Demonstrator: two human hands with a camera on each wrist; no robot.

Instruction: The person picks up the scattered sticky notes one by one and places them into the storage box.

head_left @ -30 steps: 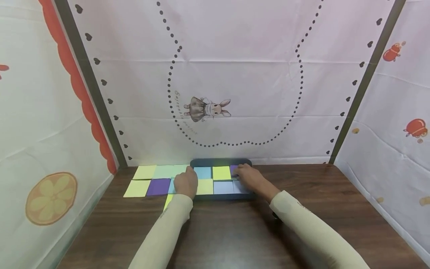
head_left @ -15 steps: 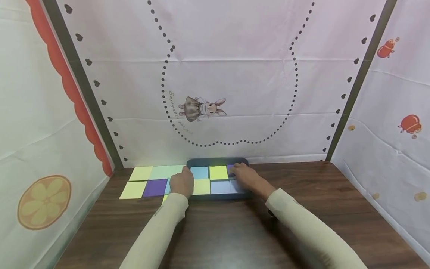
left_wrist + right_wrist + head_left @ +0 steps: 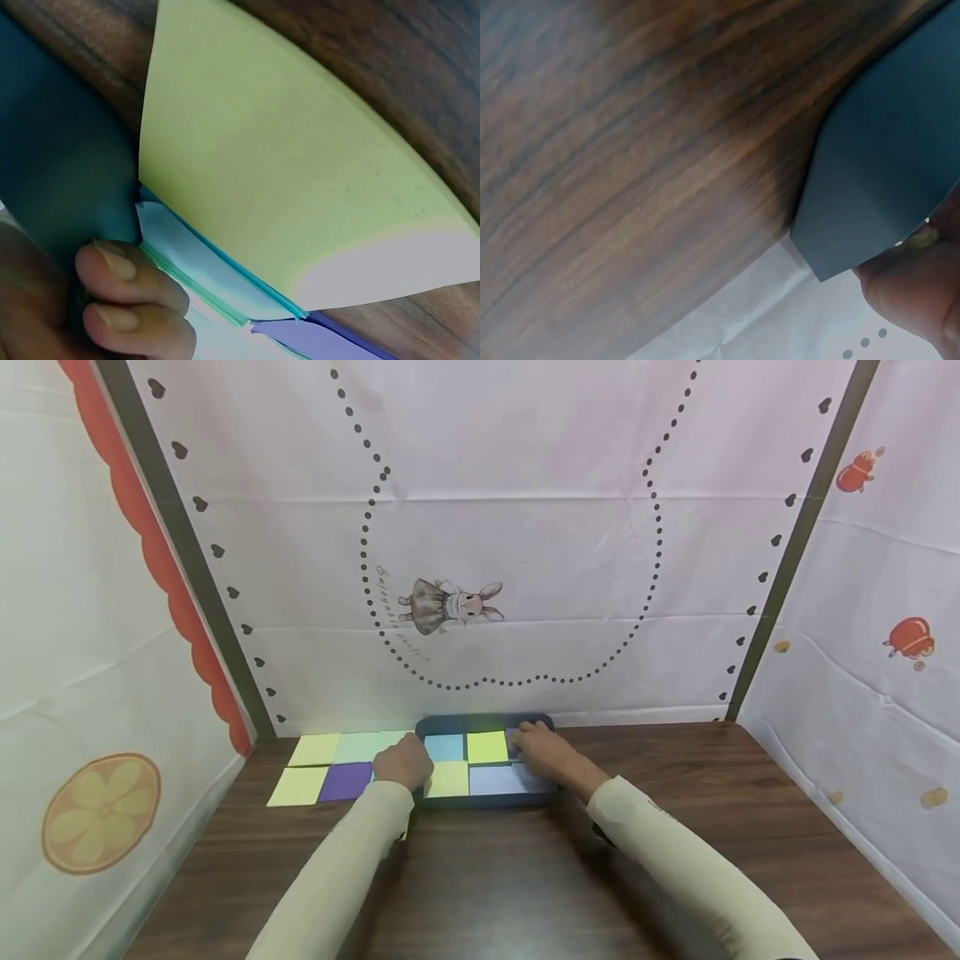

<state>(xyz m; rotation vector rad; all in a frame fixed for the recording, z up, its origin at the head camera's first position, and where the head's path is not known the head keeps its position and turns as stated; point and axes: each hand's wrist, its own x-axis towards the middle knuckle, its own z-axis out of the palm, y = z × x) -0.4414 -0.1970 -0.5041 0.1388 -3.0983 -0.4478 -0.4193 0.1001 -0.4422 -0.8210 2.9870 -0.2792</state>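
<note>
A dark blue-grey tray (image 3: 483,802) holds sticky note pads: a blue pad (image 3: 444,747), a yellow pad (image 3: 487,747), a pale yellow pad (image 3: 447,778) and lilac pads (image 3: 490,780). My left hand (image 3: 403,762) grips the tray's left end; in the left wrist view its curled fingers (image 3: 139,300) bear against the outer wall. Over the right end reaches my right hand (image 3: 551,750), fingertips inside at a purple pad (image 3: 512,742). I cannot tell whether they pinch it. The right wrist view shows the tray's outer wall (image 3: 877,165) beneath that hand.
Left of the tray lie more pads: pale yellow pads (image 3: 298,786), green pads (image 3: 358,747) and a purple pad (image 3: 345,782). Another yellow pad (image 3: 285,165) is mostly behind my left sleeve in the head view. A printed cloth (image 3: 570,568) hangs behind the wooden table (image 3: 480,877).
The head view has shifted slightly. My left forearm has swung a little left, covering more of the front yellow pad. The purple pad at my right fingertips looks darker; both hands remain at the tray.
</note>
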